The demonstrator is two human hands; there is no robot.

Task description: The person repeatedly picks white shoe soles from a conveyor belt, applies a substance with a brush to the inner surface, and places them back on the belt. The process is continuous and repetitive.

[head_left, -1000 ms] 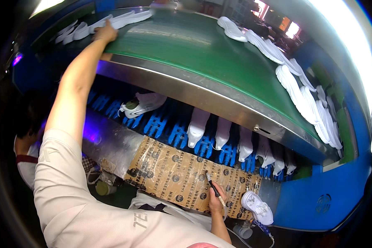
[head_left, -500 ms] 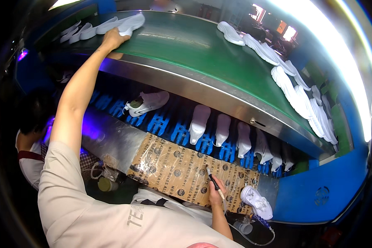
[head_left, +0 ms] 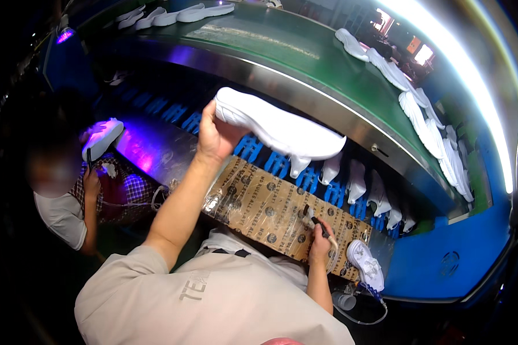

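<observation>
Your left hand (head_left: pixel 216 135) holds a white shoe sole (head_left: pixel 282 126) up in the air, and from this view it sits over the far edge of the bench (head_left: pixel 175 155), near the middle of that edge. The fingers and thumb clasp its left end; you cannot tell exactly how they press, since the sole hides part of them. The rest of its length reaches out to the right with no hand under it.

Judging by its thick, moulded foam look, the sole is light, springy and hard to break; it should bend a little along its length rather than snap. Its smooth sides may slip under dry fingers, so take it by the 2 sidewalls at 1 end, and squeeze gently to keep from denting the foam.

Your right hand (head_left: pixel 319 244) has its fingers wrapped around a slim, dark-handled brush (head_left: pixel 323 230) over the cardboard (head_left: pixel 259 201) that covers the bench. The brush looks light and stiff. Grip it by the handle, clear of the tip; the pale tube (head_left: pixel 333 246) beside your hand could tug at it.
</observation>
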